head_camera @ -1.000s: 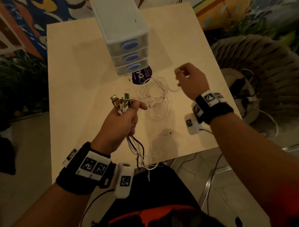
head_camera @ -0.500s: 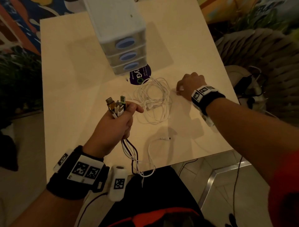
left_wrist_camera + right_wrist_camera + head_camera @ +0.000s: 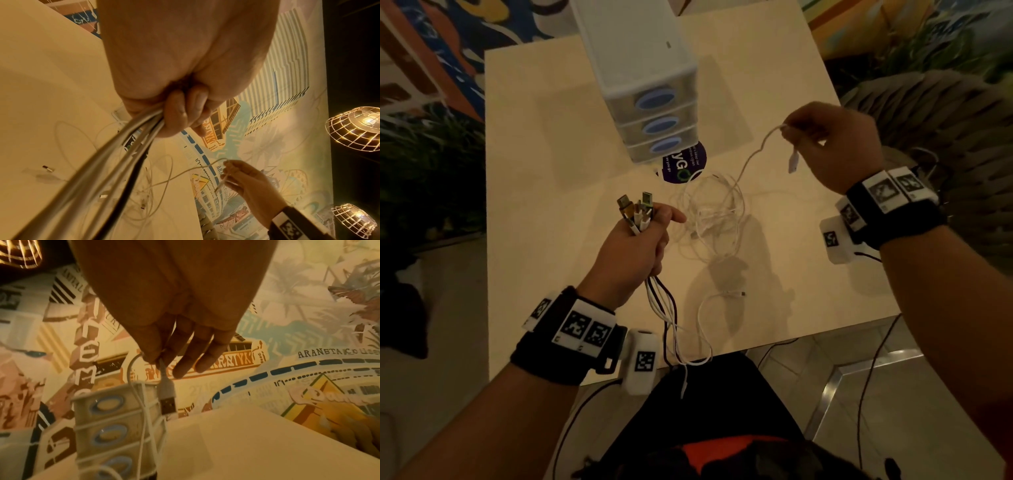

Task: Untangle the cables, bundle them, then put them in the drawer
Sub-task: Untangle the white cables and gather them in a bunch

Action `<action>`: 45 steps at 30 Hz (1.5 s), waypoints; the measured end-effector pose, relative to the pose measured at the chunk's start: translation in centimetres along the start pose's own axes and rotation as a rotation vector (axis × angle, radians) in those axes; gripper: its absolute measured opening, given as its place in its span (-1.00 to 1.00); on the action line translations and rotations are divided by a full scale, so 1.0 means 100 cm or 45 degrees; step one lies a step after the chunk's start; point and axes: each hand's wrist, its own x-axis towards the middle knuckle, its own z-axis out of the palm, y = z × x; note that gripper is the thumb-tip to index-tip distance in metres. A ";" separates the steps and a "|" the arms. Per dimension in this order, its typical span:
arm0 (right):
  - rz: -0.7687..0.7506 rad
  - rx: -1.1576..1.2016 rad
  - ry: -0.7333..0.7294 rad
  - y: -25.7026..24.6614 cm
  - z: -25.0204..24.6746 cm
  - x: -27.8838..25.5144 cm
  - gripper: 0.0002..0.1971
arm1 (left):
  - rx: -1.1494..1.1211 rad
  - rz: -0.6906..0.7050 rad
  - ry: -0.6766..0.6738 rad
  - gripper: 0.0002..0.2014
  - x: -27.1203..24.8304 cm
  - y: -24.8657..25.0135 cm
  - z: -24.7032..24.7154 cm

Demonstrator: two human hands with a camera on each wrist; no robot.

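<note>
White cables (image 3: 709, 219) tangled on table, USB plug (image 3: 167, 400) dangling

Head view looks down; wrist views, somewhat blurred, share drawer unit (image 3: 115, 420).

On the table (image 3: 544, 192) the drawer unit (image 3: 643, 85) stands behind the cable tangle (image 3: 714, 216), which lies between my left hand (image 3: 631, 246) and, seemingly raised, my right hand (image 3: 835, 147).

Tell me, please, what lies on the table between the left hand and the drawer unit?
In the head view, bare tabletop lies between the left hand and the drawer unit; the tangled white cables lie off to the right of that stretch.
</note>
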 end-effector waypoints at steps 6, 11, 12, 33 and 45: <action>-0.011 0.315 0.060 -0.040 -0.027 0.002 -0.80 | -0.010 0.046 0.009 -0.75 0.004 0.007 0.007; -0.145 0.244 0.068 -0.050 -0.034 0.012 -0.76 | -0.016 0.075 0.032 -0.78 0.012 0.018 0.016; -0.155 0.223 0.068 -0.049 -0.034 0.014 -0.75 | -0.015 0.081 0.043 -0.78 0.015 0.020 0.016; -0.155 0.595 0.043 -0.035 -0.021 0.038 -0.86 | 0.428 -0.251 -0.230 -0.69 0.105 -0.016 0.055; 0.130 -0.137 -0.457 0.039 0.067 0.034 -0.66 | 0.147 0.048 0.122 -0.89 0.085 -0.016 0.035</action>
